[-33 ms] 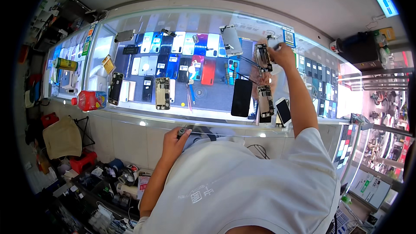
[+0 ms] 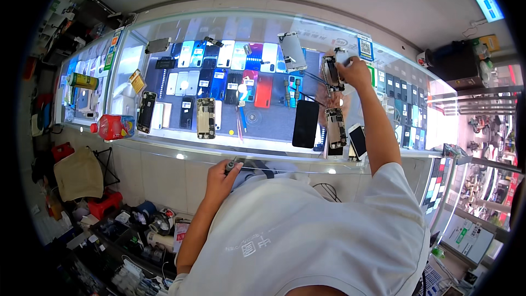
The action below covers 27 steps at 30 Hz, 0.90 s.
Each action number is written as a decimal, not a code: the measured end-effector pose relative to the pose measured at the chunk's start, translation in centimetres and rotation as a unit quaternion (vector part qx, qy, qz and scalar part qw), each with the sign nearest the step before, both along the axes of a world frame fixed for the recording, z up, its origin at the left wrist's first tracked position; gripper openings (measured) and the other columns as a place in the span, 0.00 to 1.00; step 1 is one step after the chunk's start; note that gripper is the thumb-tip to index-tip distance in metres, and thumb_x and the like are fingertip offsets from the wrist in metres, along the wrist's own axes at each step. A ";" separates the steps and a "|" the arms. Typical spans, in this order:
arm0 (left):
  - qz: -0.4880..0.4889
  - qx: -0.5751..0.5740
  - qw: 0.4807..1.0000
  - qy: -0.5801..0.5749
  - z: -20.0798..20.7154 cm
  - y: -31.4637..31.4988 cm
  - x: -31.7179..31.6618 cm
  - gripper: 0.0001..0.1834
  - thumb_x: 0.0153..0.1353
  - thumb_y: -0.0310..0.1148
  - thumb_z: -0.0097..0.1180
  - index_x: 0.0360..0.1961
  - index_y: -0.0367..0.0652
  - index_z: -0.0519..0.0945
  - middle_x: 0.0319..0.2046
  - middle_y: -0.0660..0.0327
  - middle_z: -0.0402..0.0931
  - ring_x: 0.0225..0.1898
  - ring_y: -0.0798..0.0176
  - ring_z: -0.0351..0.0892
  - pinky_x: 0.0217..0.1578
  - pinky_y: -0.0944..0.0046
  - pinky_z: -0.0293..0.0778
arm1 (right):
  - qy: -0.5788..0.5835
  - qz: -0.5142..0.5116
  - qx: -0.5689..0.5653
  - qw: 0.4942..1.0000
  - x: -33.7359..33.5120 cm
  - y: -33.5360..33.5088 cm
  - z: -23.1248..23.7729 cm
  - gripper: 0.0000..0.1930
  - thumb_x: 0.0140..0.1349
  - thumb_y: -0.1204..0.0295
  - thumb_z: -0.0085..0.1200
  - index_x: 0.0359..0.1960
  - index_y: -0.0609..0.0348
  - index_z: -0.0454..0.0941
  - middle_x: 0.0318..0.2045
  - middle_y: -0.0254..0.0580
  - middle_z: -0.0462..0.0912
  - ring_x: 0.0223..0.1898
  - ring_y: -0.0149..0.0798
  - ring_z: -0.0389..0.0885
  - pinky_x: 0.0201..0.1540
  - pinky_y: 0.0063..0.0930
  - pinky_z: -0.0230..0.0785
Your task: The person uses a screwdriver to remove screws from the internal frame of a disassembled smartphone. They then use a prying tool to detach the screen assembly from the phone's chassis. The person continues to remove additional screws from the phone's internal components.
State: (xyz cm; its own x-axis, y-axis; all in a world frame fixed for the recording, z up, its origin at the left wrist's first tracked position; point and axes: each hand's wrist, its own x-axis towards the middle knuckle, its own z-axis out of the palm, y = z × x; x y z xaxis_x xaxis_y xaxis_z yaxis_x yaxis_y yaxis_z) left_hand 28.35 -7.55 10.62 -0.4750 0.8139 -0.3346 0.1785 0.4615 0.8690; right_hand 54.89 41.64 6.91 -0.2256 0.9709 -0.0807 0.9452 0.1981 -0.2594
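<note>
My left hand [image 2: 219, 180] is low in front of the counter's near edge, fingers wrapped round a short dark screwdriver [image 2: 230, 166]. My right hand [image 2: 356, 72] reaches far over the glass, fingers bent together at the right side of an opened phone [image 2: 332, 72]. Whether they pinch a small part there is too small to tell. Just nearer lies another opened phone [image 2: 336, 127] with bare inner parts. Left of it is a black phone screen [image 2: 306, 124], and to the right a white-framed phone [image 2: 358, 142] lies aslant. A pale screen panel [image 2: 292, 51] rests farther back.
The glass counter [image 2: 263, 147] displays rows of phones underneath. On top are more opened phones [image 2: 206, 118], tweezers [image 2: 241, 118], a red bottle [image 2: 113, 127] and a yellow-green can [image 2: 83, 81]. A code card [image 2: 365, 48] stands at the back. Cluttered drawers [image 2: 142, 235] are at lower left.
My right hand has shifted very slightly at the opened phone's right side, its fingers a little lower over the edge. My left hand has not moved.
</note>
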 end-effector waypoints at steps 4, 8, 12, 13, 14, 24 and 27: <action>-0.003 0.010 1.000 -0.025 -0.2 0.3 0.2 0.13 0.71 0.35 0.65 0.35 0.35 0.85 0.22 0.68 0.76 0.27 0.75 0.70 0.30 0.67 0.70 | -0.029 0.020 0.000 0.999 -0.9 -3.3 -0.6 0.38 0.56 0.42 0.67 0.58 0.63 0.82 0.50 0.63 0.86 0.50 0.60 0.88 0.54 0.48 0.80; -0.003 0.012 1.000 -0.028 -0.3 -0.6 0.2 0.13 0.71 0.36 0.65 0.35 0.36 0.85 0.22 0.68 0.77 0.27 0.75 0.70 0.30 0.68 0.69 | -0.014 0.005 -0.012 1.000 -1.4 -3.9 0.6 0.39 0.56 0.41 0.68 0.58 0.63 0.81 0.51 0.62 0.84 0.51 0.61 0.87 0.55 0.49 0.79; 0.017 -0.005 1.000 -0.025 0.2 -0.5 -0.3 0.13 0.71 0.36 0.65 0.38 0.35 0.86 0.23 0.64 0.78 0.27 0.73 0.71 0.31 0.66 0.71 | 0.061 0.007 0.026 0.998 -3.0 -5.6 3.3 0.36 0.56 0.44 0.69 0.55 0.63 0.81 0.47 0.60 0.84 0.49 0.62 0.86 0.53 0.49 0.79; 0.027 -0.028 0.999 -0.030 0.4 0.0 -0.3 0.13 0.71 0.37 0.66 0.39 0.34 0.86 0.23 0.63 0.78 0.27 0.72 0.72 0.31 0.65 0.71 | 0.068 0.025 0.070 0.995 -3.6 -6.5 3.9 0.35 0.57 0.46 0.69 0.57 0.63 0.80 0.48 0.58 0.85 0.48 0.61 0.86 0.53 0.48 0.79; 0.019 0.014 1.000 -0.004 0.5 0.8 -0.3 0.13 0.71 0.37 0.65 0.41 0.34 0.86 0.24 0.63 0.79 0.27 0.72 0.72 0.31 0.65 0.72 | 0.074 0.044 0.102 0.991 -4.1 -7.4 4.7 0.35 0.58 0.47 0.69 0.57 0.63 0.80 0.48 0.58 0.85 0.48 0.60 0.86 0.53 0.47 0.79; -0.024 0.066 0.961 -0.269 0.6 14.5 1.4 0.18 0.71 0.42 0.65 0.48 0.36 0.87 0.24 0.69 0.76 0.26 0.76 0.72 0.27 0.69 0.72 | 0.259 0.184 -0.043 0.947 -8.6 -25.6 8.9 0.36 0.58 0.52 0.72 0.61 0.66 0.76 0.46 0.55 0.82 0.49 0.55 0.84 0.53 0.46 0.78; 0.084 0.096 0.936 -0.329 0.0 14.3 3.0 0.15 0.72 0.40 0.64 0.46 0.37 0.85 0.32 0.64 0.84 0.26 0.73 0.78 0.27 0.68 0.73 | 0.306 0.174 -0.101 0.930 -6.9 -28.7 8.0 0.36 0.60 0.54 0.71 0.64 0.64 0.75 0.46 0.55 0.81 0.49 0.56 0.83 0.51 0.46 0.79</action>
